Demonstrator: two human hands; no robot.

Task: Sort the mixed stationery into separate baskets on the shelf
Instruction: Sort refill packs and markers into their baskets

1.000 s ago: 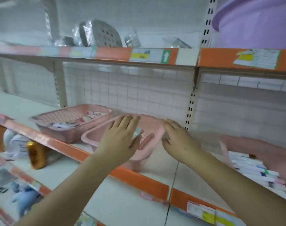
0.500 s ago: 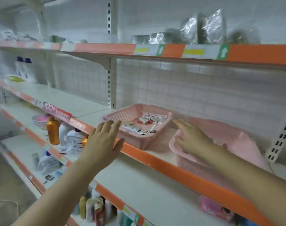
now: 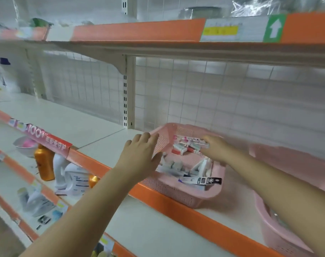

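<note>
A pink perforated basket (image 3: 182,194) stands on the white shelf near its orange front edge. It holds several small stationery boxes and packets (image 3: 187,164), among them a long black and white pack (image 3: 202,180). My left hand (image 3: 139,154) is at the basket's left rim with its fingers straight. My right hand (image 3: 213,147) reaches into the basket over the boxes at the back; it is blurred, and I cannot tell whether its fingers hold anything. A second pink basket (image 3: 273,236) sits at the lower right, partly behind my right forearm.
The white shelf (image 3: 83,127) stretches away to the left of the basket. A wire-grid back panel (image 3: 195,93) closes the rear. An upper shelf (image 3: 139,32) with an orange strip hangs overhead. Below stand an orange bottle (image 3: 44,164) and white bottles (image 3: 70,175).
The view has swung left and closer to the basket of boxes. My left hand has moved up to its left rim. My right hand has left the other pink basket and reached into this one.
</note>
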